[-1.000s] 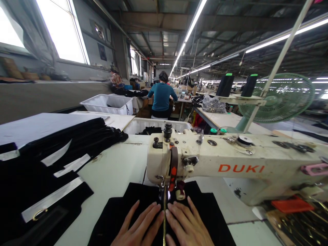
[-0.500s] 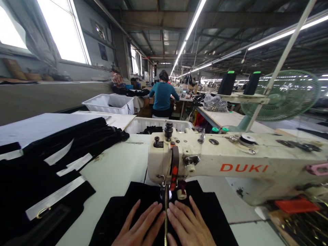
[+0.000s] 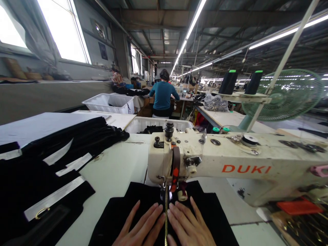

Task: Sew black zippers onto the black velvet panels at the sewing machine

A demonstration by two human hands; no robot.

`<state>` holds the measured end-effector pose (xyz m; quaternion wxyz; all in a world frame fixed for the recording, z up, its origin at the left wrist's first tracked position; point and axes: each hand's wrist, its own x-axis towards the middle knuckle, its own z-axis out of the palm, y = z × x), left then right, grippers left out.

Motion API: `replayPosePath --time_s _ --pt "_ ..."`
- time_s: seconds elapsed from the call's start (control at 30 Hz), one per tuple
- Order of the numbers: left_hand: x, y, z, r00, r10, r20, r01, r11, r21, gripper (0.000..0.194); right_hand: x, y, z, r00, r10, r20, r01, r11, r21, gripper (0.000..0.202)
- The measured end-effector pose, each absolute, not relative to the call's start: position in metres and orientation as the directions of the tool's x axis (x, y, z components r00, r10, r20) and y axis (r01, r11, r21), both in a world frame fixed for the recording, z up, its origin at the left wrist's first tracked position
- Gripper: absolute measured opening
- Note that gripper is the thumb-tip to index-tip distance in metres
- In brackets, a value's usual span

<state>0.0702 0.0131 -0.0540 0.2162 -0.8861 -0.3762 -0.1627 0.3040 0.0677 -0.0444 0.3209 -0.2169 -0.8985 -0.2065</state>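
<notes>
Cloth [image 3: 143, 195], black and flat, lies on the pale bench [image 3: 120, 160], with its far part under the sewing machine [image 3: 205, 157]. A thin gold strip [image 3: 166, 220] runs down the middle of it. The left hand [image 3: 143, 227] lies flat on the cloth just left of the strip, and the right hand [image 3: 189, 225] lies flat just right of it. Each grip is loose, fingers a bit spread, nothing pinched, just cloth underneath

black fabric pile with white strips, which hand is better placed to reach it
Probably the left hand: it's nearer the black pile; the right hand lies beyond the thin gold strip.
</notes>
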Motion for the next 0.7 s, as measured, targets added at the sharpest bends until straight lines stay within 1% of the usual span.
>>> replayPosePath --time_s 0.1,0.17,0.33,0.4,0.53,0.7 --pt "0.071 0.014 -0.052 0.67 0.605 0.43 0.735 -0.624 -0.266 0.043 0.302 0.069 -0.041 -0.695 0.269 0.666 0.532 0.817 0.225 0.025" --pt "0.073 0.016 -0.047 0.652 0.637 0.411 0.753 -0.609 -0.25 0.044 0.299 0.071 -0.039 -0.696 0.295 0.655 0.531 0.826 0.192 0.027" --pt "0.076 0.02 -0.028 0.594 0.688 0.418 0.795 -0.58 -0.175 0.06 0.295 0.081 -0.036 -0.653 0.394 0.647 0.556 0.829 0.058 0.03" --pt "0.076 0.021 -0.023 0.589 0.691 0.419 0.797 -0.582 -0.161 0.066 0.295 0.083 -0.036 -0.657 0.408 0.633 0.548 0.836 0.03 0.03" --pt "0.075 0.022 -0.025 0.598 0.695 0.398 0.795 -0.578 -0.186 0.067 0.296 0.085 -0.037 -0.653 0.41 0.637 0.547 0.837 0.021 0.029" --pt "0.073 0.023 -0.032 0.569 0.704 0.425 0.807 -0.578 -0.123 0.066 0.292 0.086 -0.043 -0.636 0.399 0.661 0.544 0.839 0.017 0.029"
